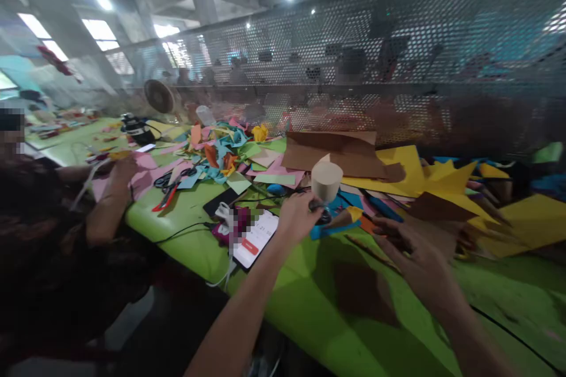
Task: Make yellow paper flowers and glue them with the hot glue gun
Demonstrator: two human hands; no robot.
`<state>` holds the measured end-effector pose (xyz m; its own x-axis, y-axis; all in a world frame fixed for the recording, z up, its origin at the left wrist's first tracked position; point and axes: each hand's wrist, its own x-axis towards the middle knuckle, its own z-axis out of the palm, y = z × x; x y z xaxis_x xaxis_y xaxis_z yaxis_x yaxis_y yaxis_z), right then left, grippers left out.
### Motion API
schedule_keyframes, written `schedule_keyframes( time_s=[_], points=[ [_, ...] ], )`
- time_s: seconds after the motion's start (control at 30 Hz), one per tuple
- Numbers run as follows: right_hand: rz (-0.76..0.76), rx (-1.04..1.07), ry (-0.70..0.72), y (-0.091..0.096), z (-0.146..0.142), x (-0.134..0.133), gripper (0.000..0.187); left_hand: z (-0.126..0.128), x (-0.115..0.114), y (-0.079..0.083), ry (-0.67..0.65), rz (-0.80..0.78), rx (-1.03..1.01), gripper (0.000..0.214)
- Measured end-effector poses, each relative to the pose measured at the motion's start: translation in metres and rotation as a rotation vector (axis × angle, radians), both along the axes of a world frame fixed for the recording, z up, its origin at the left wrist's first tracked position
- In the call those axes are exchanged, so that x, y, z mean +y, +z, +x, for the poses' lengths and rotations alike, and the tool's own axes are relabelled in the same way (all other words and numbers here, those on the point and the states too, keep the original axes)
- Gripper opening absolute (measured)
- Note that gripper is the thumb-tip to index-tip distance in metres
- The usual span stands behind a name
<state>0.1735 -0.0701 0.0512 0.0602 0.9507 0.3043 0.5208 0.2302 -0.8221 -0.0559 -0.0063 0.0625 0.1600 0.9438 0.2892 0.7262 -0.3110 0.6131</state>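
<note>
My left hand (pixel 297 212) reaches over the green table (pixel 305 288), fingers bent and closed at a small dark object (pixel 325 215) that I cannot make out. Just beyond it stands a cream paper roll (pixel 327 181). Beside the fingers lie a blue piece (pixel 329 232) and a small cone-like piece with a yellow tip (pixel 354 214). To the right, my right hand (pixel 411 244) has its fingers stretched out and apart, low over the clutter near a brown sheet (pixel 435 215). A thin brown stick (pixel 369 250) lies by its fingertips. Nearer me is a brown paper square (pixel 363 290).
A phone (pixel 256 238) with a white cable lies left of my left arm. Red-handled scissors (pixel 167 195) and heaped coloured paper scraps (pixel 221 153) are farther left, near a co-worker's arm (pixel 110 194). Yellow paper (pixel 524 224) spreads right. A perforated metal screen (pixel 309 65) stands behind.
</note>
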Motion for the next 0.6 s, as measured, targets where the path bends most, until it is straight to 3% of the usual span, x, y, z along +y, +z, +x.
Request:
schedule_keyframes(
  time_s=[0.17, 0.3, 0.43, 0.6],
  points=[
    [0.010, -0.142, -0.008, -0.005, 0.004, -0.002, 0.042, -0.035, 0.026, 0.015, 0.139, -0.094, 0.430, 0.022],
    [0.044, -0.203, 0.016, -0.014, 0.006, -0.002, 0.040, -0.058, 0.049, 0.026, 0.334, -0.116, 0.513, 0.029],
    [0.062, -0.240, 0.021, -0.015, 0.006, -0.001, 0.039, -0.073, 0.066, 0.020, 0.411, -0.220, 0.592, 0.028],
    [0.098, -0.254, 0.033, -0.015, 0.007, 0.000, 0.039, -0.071, 0.075, 0.004, 0.399, -0.241, 0.630, 0.042]
  ],
)
